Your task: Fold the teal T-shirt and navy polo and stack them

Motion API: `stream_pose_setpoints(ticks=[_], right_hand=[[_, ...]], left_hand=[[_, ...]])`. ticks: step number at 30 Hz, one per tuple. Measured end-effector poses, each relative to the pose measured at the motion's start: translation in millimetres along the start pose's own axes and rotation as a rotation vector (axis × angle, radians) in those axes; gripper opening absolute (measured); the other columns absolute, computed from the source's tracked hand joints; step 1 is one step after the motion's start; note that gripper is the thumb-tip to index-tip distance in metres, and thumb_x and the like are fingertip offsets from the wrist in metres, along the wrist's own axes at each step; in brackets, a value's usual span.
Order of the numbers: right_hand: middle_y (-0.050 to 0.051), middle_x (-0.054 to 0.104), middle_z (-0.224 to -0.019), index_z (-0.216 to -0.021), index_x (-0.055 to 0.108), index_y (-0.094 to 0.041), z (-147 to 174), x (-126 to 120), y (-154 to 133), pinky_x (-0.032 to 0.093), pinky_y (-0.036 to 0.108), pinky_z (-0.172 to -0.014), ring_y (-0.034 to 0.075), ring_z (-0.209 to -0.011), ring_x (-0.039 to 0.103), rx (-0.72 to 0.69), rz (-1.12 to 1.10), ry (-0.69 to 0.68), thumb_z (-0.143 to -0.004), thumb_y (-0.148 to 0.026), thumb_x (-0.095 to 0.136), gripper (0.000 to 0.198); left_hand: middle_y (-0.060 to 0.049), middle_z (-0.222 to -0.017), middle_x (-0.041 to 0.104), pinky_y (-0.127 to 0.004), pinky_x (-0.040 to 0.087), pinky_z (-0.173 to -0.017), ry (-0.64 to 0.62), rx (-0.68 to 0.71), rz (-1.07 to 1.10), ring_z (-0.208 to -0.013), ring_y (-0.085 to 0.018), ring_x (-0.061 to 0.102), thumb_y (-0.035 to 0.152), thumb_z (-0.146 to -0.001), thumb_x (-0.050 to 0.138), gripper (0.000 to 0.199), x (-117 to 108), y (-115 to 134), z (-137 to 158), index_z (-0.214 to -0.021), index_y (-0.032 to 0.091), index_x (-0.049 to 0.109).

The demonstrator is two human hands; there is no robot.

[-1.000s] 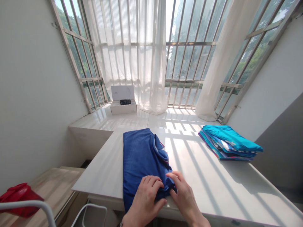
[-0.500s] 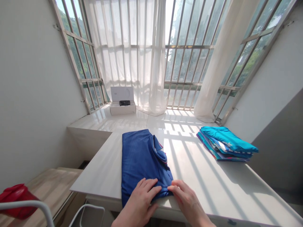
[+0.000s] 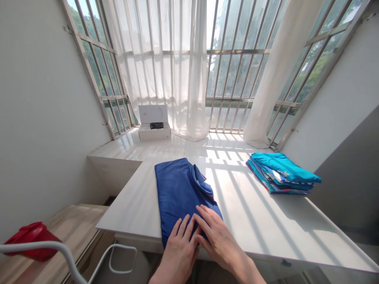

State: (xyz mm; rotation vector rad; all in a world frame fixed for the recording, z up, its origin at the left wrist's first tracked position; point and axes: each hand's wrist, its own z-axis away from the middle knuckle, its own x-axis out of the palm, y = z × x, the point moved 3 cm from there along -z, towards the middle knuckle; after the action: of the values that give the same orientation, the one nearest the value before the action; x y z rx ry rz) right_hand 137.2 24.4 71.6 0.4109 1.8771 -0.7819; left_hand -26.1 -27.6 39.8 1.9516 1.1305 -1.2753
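A dark blue polo shirt [image 3: 177, 185] lies folded on the white table [image 3: 133, 205], its collar with red and white trim toward the right. My left hand [image 3: 182, 240] rests on the shirt's near part with its fingers stretched out. Close beside it, my right hand [image 3: 213, 232] lies on the near right part of the shirt, fingers extended and touching the cloth. The two hands' fingertips almost meet. The shirt's near edge is partly hidden under both hands.
A stack of folded clothes [image 3: 281, 173], turquoise on top, sits at the table's right. An open white box [image 3: 154, 133] with a black object inside stands by the curtain [image 3: 189, 118]. At lower left are a red bag [image 3: 32, 240] and a white metal frame [image 3: 68, 256].
My right hand has let go of the shirt's right edge and moved left onto the cloth beside my left hand. The view has shifted slightly.
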Motion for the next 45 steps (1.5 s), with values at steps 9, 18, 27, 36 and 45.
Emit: stream_pose_setpoints(ticks=[9, 18, 27, 36, 45], right_hand=[[0.021, 0.044, -0.16, -0.154, 0.048, -0.015, 8, 2, 17, 0.038, 0.055, -0.119, 0.04, -0.145, 0.043, 0.178, -0.005, -0.27, -0.07, -0.034, 0.083, 0.092], [0.011, 0.07, -0.117, -0.109, 0.068, -0.02, -6, -28, -14, 0.049, 0.038, -0.099, 0.028, -0.11, 0.062, -0.016, -0.059, -0.286, -0.074, -0.009, 0.058, 0.037], [0.002, 0.065, -0.085, -0.087, 0.056, -0.023, -45, -38, 23, 0.042, 0.029, -0.068, 0.018, -0.075, 0.058, 0.216, -0.215, -0.307, -0.1, -0.029, 0.046, 0.018], [0.006, 0.071, -0.072, -0.093, 0.061, -0.022, -48, 8, 52, 0.037, 0.029, -0.056, 0.025, -0.067, 0.07, 0.517, 0.153, -0.009, -0.102, -0.047, 0.054, 0.028], [0.007, 0.076, -0.072, -0.113, 0.062, -0.02, -45, 14, 54, 0.035, 0.029, -0.052, 0.027, -0.064, 0.075, 0.574, 0.268, 0.067, -0.105, -0.033, 0.051, 0.019]], left_hand=[[-0.001, -0.155, 0.054, -0.046, 0.028, -0.123, 0.086, -0.115, -0.125, -0.138, -0.025, 0.052, 0.001, -0.074, 0.049, 0.086, -1, -9, 37, -0.155, 0.03, 0.043], [-0.004, -0.114, 0.078, -0.035, 0.057, -0.097, 0.153, -0.447, 0.29, -0.106, -0.025, 0.074, 0.019, -0.089, 0.055, 0.032, -47, -46, 58, -0.116, 0.026, 0.07], [-0.002, -0.078, 0.075, -0.027, 0.051, -0.071, -0.023, -0.731, 0.481, -0.075, -0.021, 0.072, 0.045, -0.1, 0.048, 0.033, -54, -94, 20, -0.092, 0.021, 0.069], [-0.009, -0.094, 0.079, -0.028, 0.05, -0.074, -0.141, -0.847, 0.255, -0.094, -0.027, 0.076, 0.038, -0.103, 0.049, 0.025, -32, -106, 3, -0.11, 0.023, 0.068], [-0.011, -0.08, 0.077, -0.034, 0.051, -0.07, -0.278, -0.962, -0.01, -0.083, -0.031, 0.076, 0.047, -0.104, 0.044, 0.037, -40, -103, -5, -0.091, 0.022, 0.068]])
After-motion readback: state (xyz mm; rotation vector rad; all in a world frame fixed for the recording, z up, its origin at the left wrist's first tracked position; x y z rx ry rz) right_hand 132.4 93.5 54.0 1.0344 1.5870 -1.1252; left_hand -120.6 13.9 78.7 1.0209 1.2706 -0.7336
